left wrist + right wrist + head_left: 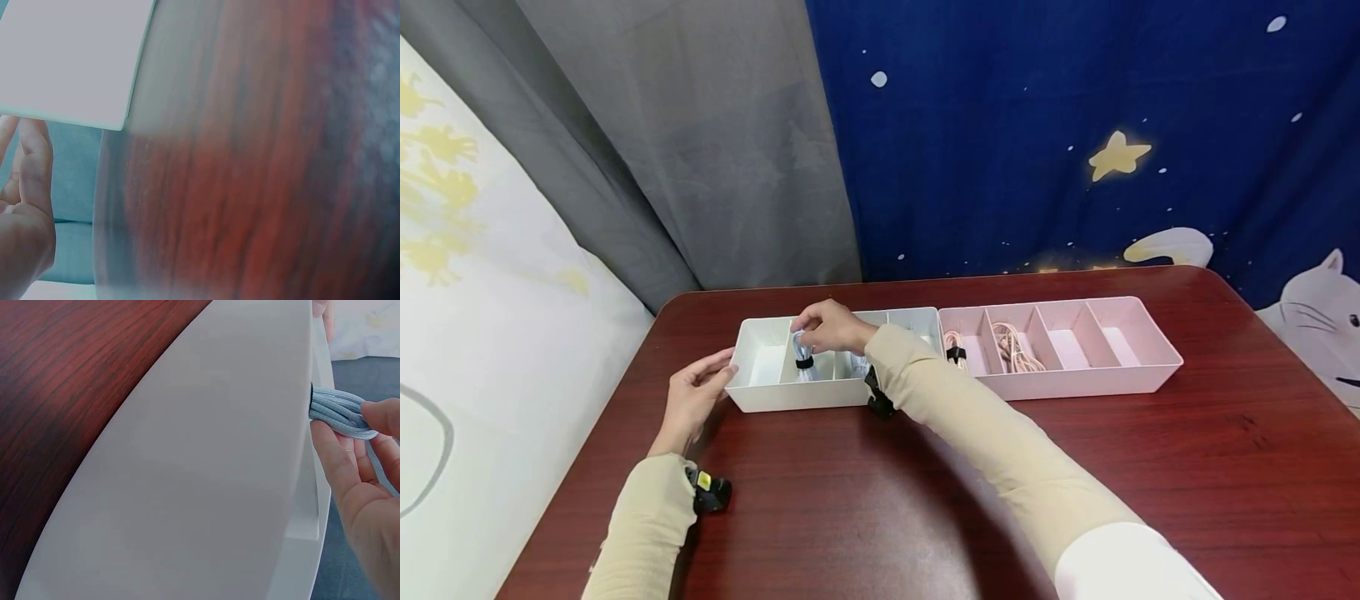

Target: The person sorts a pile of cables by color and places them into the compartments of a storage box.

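A light-blue cable bundle (pixel 804 371), bound with a black strap, stands in a compartment of the white divided box (pixel 797 397). Its looped upper end is pinched between the thumb and fingers of my right hand (pixel 833 325). In the right wrist view, the coiled cable (pixel 340 412) rises above the box's rim, its lower part hidden by the wall. My left hand (pixel 691 400) touches the left end of the white box, fingers extended along it. The left wrist view has that hand (pixel 31 181) partly cut off beside the box's corner.
A pink divided box (pixel 1075 382) adjoins the white one on the right. Inside it lie a strapped pink cable (pixel 954 343) and a looser pink cable (pixel 1017 352). Another pale bundle (pixel 858 367) sits partly hidden under my right wrist. Both boxes rest on a reddish-brown table (pixel 820 500).
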`<state>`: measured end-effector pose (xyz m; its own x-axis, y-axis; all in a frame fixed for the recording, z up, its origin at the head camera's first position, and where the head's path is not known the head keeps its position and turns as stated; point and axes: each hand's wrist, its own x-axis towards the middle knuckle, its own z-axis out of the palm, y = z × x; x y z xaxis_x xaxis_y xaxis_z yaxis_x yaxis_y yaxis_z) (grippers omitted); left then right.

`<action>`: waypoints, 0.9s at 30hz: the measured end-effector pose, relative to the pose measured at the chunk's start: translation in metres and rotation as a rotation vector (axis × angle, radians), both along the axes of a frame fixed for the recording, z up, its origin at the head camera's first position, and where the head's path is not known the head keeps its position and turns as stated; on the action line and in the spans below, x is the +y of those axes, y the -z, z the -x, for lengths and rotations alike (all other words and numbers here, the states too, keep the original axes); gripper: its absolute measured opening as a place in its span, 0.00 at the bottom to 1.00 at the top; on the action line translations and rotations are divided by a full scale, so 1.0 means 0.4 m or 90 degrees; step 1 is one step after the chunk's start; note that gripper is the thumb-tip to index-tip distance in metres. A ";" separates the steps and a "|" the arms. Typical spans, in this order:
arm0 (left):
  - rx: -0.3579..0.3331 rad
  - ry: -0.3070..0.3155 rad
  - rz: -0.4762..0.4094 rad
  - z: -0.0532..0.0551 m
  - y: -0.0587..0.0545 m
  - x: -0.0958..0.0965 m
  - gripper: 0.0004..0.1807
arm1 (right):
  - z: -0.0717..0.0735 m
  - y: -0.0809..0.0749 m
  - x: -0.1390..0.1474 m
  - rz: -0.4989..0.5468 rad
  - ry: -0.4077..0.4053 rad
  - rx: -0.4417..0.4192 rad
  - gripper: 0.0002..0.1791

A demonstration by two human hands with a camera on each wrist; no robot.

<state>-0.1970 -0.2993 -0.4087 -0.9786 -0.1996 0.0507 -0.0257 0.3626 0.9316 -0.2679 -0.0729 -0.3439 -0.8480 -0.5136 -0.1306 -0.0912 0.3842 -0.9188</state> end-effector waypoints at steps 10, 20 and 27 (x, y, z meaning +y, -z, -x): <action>0.003 -0.007 -0.011 0.003 0.005 -0.001 0.24 | -0.003 0.007 -0.004 -0.020 -0.010 0.011 0.10; -0.003 -0.009 -0.018 0.004 0.004 -0.002 0.24 | -0.006 0.006 -0.003 -0.050 0.020 0.044 0.11; -0.007 -0.010 -0.009 0.004 0.003 -0.002 0.24 | -0.005 0.010 -0.003 -0.077 0.028 0.082 0.11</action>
<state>-0.1987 -0.3001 -0.4099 -0.9759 -0.2152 0.0367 -0.0417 0.3489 0.9362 -0.2661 -0.0743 -0.3477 -0.8827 -0.4635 -0.0781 -0.1860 0.4971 -0.8475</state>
